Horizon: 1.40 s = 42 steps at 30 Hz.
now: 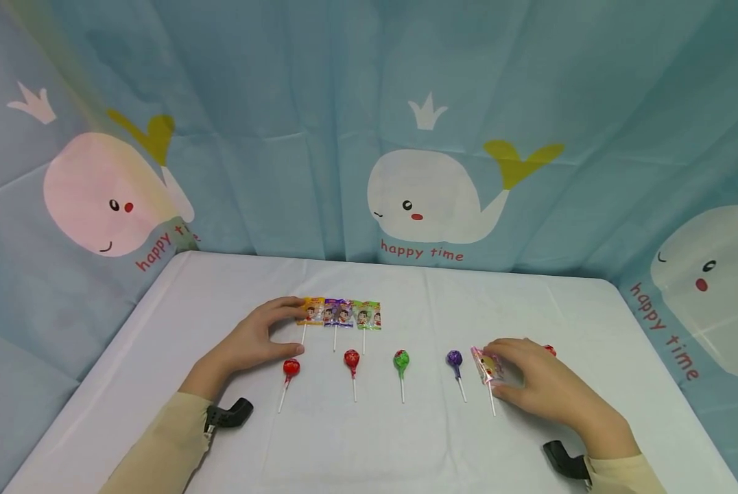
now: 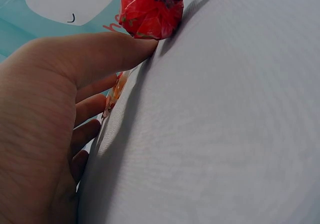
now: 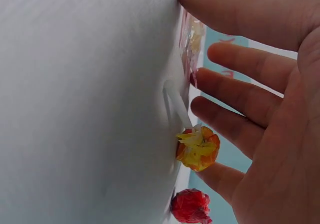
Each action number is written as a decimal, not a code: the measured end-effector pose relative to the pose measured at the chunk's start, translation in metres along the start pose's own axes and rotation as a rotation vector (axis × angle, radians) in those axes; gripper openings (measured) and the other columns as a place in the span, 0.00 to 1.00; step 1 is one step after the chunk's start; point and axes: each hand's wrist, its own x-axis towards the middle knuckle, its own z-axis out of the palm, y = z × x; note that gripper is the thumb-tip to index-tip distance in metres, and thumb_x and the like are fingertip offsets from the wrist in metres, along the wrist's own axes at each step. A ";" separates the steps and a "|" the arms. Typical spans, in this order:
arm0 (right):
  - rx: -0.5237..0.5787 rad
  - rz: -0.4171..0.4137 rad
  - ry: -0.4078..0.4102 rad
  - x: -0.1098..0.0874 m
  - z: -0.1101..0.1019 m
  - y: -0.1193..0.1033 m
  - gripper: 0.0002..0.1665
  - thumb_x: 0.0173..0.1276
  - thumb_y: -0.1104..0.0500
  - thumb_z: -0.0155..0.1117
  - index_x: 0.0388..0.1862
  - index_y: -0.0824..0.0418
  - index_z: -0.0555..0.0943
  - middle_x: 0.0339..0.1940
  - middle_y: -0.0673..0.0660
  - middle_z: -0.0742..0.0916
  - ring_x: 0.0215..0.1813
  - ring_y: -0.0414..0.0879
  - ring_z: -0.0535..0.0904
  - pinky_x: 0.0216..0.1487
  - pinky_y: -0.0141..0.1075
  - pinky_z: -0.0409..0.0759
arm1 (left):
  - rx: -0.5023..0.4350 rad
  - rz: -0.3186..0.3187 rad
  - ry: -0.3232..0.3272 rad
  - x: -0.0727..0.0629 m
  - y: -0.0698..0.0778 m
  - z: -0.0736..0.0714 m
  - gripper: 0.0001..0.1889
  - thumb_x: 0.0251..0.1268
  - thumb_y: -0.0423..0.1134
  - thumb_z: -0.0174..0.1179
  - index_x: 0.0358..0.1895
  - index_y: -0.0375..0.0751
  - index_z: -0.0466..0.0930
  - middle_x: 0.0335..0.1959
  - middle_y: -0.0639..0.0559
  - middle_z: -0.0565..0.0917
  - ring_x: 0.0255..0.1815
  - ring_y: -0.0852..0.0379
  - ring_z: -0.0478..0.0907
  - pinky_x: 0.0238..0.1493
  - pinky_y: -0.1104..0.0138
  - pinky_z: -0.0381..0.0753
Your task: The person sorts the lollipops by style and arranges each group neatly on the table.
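My left hand (image 1: 267,333) rests on the table at the left, its fingertips on the edge of a flat orange-wrapped lollipop (image 1: 313,311). The thumb lies close to a round red lollipop (image 1: 291,368), large at the top of the left wrist view. On the right, my right hand (image 1: 538,377) spreads its fingers and thumb around the side of a flat pink-wrapped lollipop (image 1: 487,367). Under that palm, a round orange-yellow lollipop (image 3: 198,148) shows in the right wrist view, hidden from the head view. Beyond it sits another red lollipop (image 3: 190,206).
Flat purple (image 1: 338,313) and green (image 1: 367,315) wrapped lollipops continue the row beside the orange one. Nearer stand a red (image 1: 352,359), a green (image 1: 401,360) and a purple (image 1: 454,359) round lollipop, spaced apart. A whale-print curtain (image 1: 319,171) rises behind the white table (image 1: 356,446).
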 end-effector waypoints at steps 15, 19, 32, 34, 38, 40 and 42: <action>-0.033 -0.063 0.052 0.002 0.006 0.003 0.31 0.60 0.55 0.87 0.62 0.55 0.87 0.62 0.47 0.88 0.66 0.51 0.83 0.69 0.54 0.79 | 0.005 0.001 0.007 0.000 0.000 0.001 0.32 0.60 0.51 0.83 0.69 0.55 0.86 0.79 0.51 0.74 0.83 0.39 0.65 0.80 0.33 0.62; -0.048 -0.084 0.062 0.003 0.006 0.003 0.30 0.60 0.54 0.87 0.61 0.55 0.88 0.60 0.47 0.88 0.65 0.52 0.83 0.72 0.59 0.75 | 0.006 -0.002 0.006 0.000 0.000 0.001 0.32 0.60 0.50 0.83 0.68 0.55 0.86 0.79 0.51 0.74 0.83 0.39 0.65 0.80 0.33 0.62; -0.057 -0.122 0.105 0.003 0.005 0.003 0.28 0.58 0.55 0.88 0.58 0.55 0.89 0.57 0.45 0.89 0.63 0.49 0.84 0.76 0.63 0.70 | -0.003 -0.011 0.006 0.000 0.001 0.001 0.32 0.60 0.50 0.83 0.69 0.55 0.85 0.80 0.51 0.73 0.83 0.38 0.64 0.79 0.32 0.62; -0.059 -0.135 0.121 0.003 0.005 0.003 0.28 0.57 0.56 0.88 0.57 0.55 0.89 0.57 0.45 0.89 0.62 0.48 0.84 0.74 0.59 0.72 | -0.002 -0.013 0.006 0.000 0.001 0.001 0.32 0.60 0.50 0.83 0.69 0.55 0.85 0.80 0.51 0.73 0.83 0.38 0.64 0.79 0.32 0.62; -0.066 -0.143 0.132 0.003 0.005 0.004 0.29 0.57 0.56 0.88 0.58 0.53 0.89 0.57 0.44 0.88 0.61 0.45 0.83 0.67 0.50 0.78 | -0.002 -0.017 0.005 0.000 0.000 0.001 0.32 0.60 0.50 0.83 0.69 0.55 0.85 0.80 0.51 0.73 0.83 0.39 0.64 0.80 0.32 0.62; -0.066 -0.138 0.127 0.003 0.006 0.004 0.29 0.57 0.55 0.88 0.59 0.53 0.89 0.58 0.44 0.88 0.61 0.44 0.83 0.64 0.47 0.80 | -0.001 -0.018 0.006 0.000 -0.001 0.001 0.32 0.60 0.51 0.83 0.69 0.55 0.85 0.80 0.52 0.73 0.83 0.39 0.64 0.80 0.32 0.62; -0.065 -0.128 0.116 0.002 0.007 0.005 0.30 0.58 0.55 0.87 0.59 0.54 0.89 0.59 0.45 0.88 0.62 0.46 0.83 0.65 0.49 0.79 | -0.002 -0.016 0.007 0.000 -0.001 0.001 0.32 0.60 0.51 0.83 0.69 0.55 0.85 0.80 0.52 0.73 0.83 0.39 0.64 0.79 0.32 0.62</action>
